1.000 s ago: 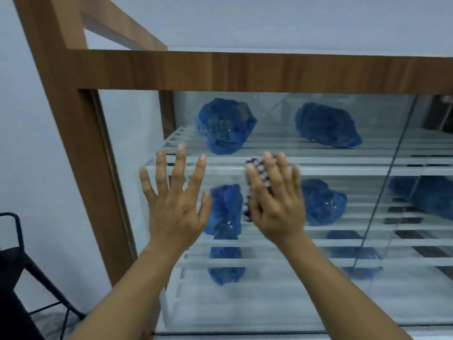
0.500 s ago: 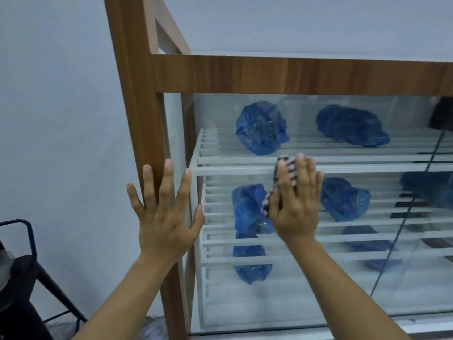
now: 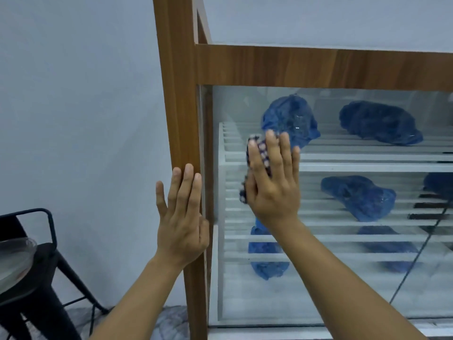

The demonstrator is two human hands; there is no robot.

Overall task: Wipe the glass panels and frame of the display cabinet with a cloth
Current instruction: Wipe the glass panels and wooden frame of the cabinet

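The display cabinet has a brown wooden frame [image 3: 179, 99] and a front glass panel [image 3: 343, 278]. My right hand [image 3: 274, 182] lies flat on the glass near its left edge, fingers straight, pressing a dark checked cloth [image 3: 259, 153] against the pane. The cloth shows between and left of the fingers. My left hand [image 3: 182, 217] rests flat with straight fingers on the left wooden post, at about the same height.
Behind the glass, white slatted shelves [image 3: 355, 166] carry several crumpled blue bags [image 3: 291, 119]. A black metal stool [image 3: 36, 266] with a glass dish [image 3: 14, 256] on its seat stands at the lower left, against a pale wall [image 3: 73, 94].
The view has swung left along the cabinet. My right hand has slid the cloth leftward over the glass. My left hand has gone from the glass onto the wooden post.
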